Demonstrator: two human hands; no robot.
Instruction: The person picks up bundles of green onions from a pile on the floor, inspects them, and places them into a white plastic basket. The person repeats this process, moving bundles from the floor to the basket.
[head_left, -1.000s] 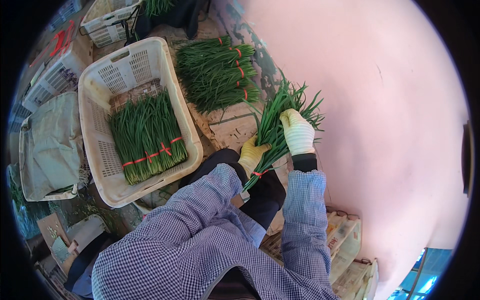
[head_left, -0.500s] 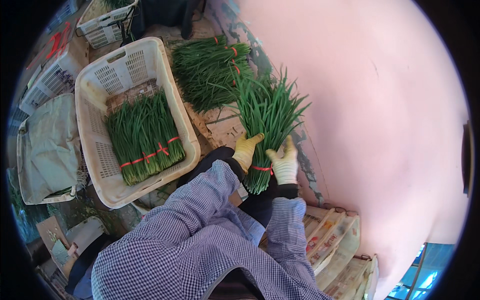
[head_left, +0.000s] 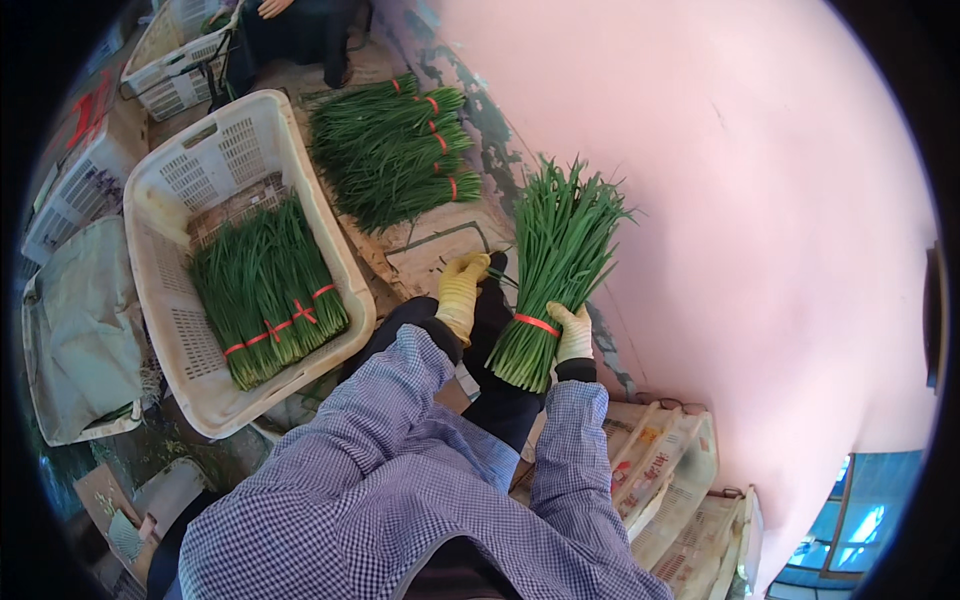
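My right hand (head_left: 569,325), in a pale knit glove, grips a bundle of long green chives (head_left: 558,250) near its cut ends, beside a red band. The bundle's leafy tops point up and away from me. My left hand (head_left: 461,290), in a yellowish glove, is just left of the bundle, apart from it, its fingers curled on what looks like a few thin loose leaves. A white slotted plastic crate (head_left: 355,300) at my left holds banded chive bundles (head_left: 255,280). Several more banded bundles (head_left: 385,155) lie beyond my hands on brown sheeting (head_left: 435,260).
A pink wall (head_left: 760,220) fills the right. Stacked crates (head_left: 675,510) stand low at right. More crates (head_left: 90,190) and a cloth-covered crate (head_left: 70,310) line the left. At top, another person in dark clothing (head_left: 300,45) shows a bare hand (head_left: 270,8).
My left hand has come off the bundle and moved left. The bundle has turned more upright, in my right hand alone. The other person's hand has come into view at top.
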